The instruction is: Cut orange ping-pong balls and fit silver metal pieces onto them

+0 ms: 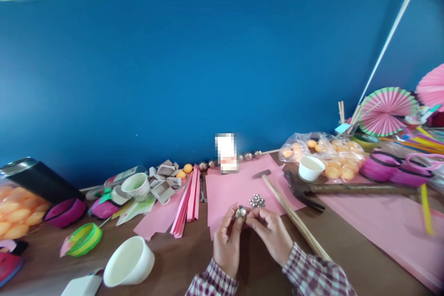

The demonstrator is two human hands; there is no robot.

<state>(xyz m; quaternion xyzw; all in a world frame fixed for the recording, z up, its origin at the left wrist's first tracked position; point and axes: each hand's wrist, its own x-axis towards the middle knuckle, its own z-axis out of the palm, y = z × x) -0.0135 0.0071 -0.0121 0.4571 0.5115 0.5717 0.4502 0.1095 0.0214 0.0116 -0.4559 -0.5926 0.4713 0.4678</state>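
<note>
Silver ball (240,213) held in the fingers over a crowded table (169,263)

From my remote view, a blue wall (215,64) spans the background. Below it lies a pink sheet (229,189), with a hammer (360,188) to its right and wooden sticks (294,219) slanting across one edge. The left hand (227,243) pinches the ball between thumb and fingers, near the sheet's close edge. The right hand (272,233) is just beside it, fingertips narrowed; I cannot tell whether they hold anything. I judge the ball light, stiff and perhaps slippery, best gripped around its sides. It looks round, with no long axis, and I can't make out which way it points. Smallest, a heap of shiny beads (257,201) sits just beyond.
</note>
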